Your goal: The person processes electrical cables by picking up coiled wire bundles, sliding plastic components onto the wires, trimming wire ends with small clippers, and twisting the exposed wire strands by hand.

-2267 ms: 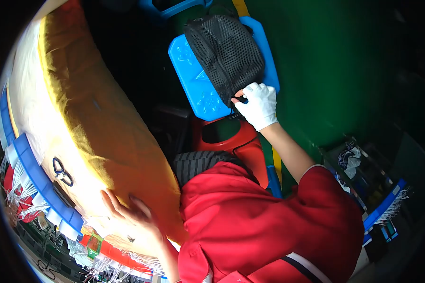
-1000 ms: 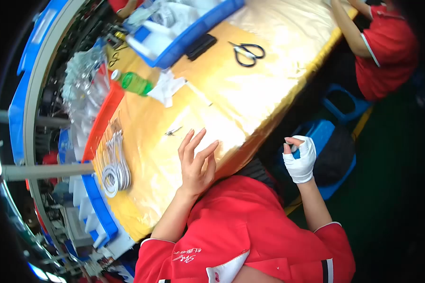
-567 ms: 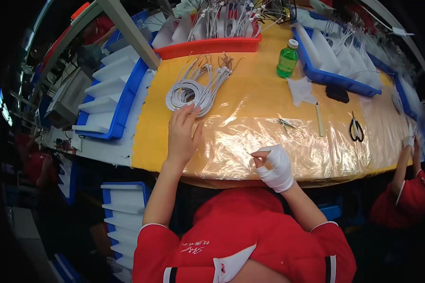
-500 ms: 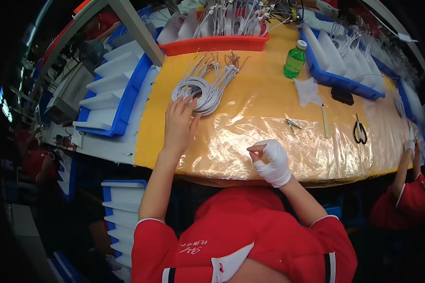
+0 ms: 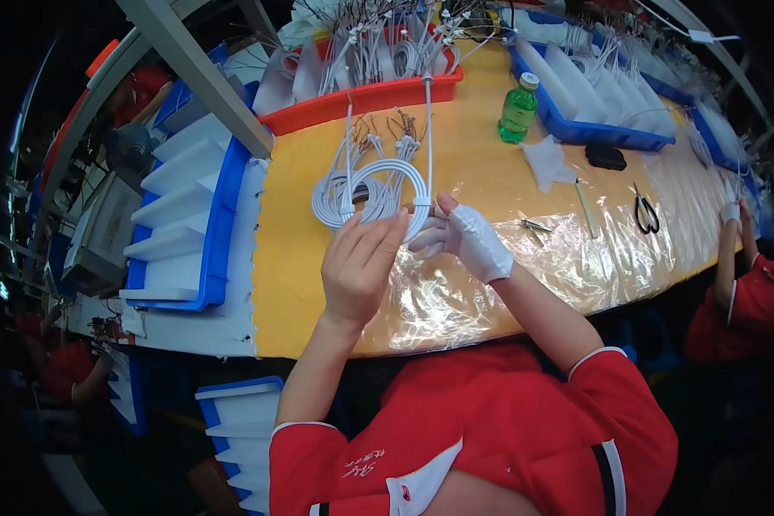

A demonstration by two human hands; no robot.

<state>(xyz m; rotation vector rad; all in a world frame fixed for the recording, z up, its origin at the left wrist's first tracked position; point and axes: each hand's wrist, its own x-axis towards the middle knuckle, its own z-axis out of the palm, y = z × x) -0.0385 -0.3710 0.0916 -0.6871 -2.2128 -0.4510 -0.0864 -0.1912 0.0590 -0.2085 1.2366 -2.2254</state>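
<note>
A white coiled cable [image 5: 393, 165] is held up between my two hands, its two ends pointing away from me. My left hand [image 5: 361, 271], bare, has its fingers closed on the lower edge of the coil. My right hand [image 5: 473, 243], in a white glove with bare fingertips, pinches the coil's right side near a tie. Just behind the held coil lies a pile of more coiled white cables [image 5: 328, 199] with dark stripped wire ends.
A red bin [image 5: 361, 96] of cables stands at the back. Blue divided trays [image 5: 224, 215] [image 5: 593, 133] flank the table. Right of my hands are a green bottle [image 5: 518, 110], white cloth [image 5: 548, 163], black object [image 5: 605, 156], pale stick [image 5: 586, 209], small metal parts [image 5: 536, 227] and scissors [image 5: 646, 215]. A co-worker [image 5: 735, 301] is far right.
My left hand has lifted one coiled cable off the pile and brought it nearer me. My right hand has moved up and left to take hold of it. The camera view has shifted.
</note>
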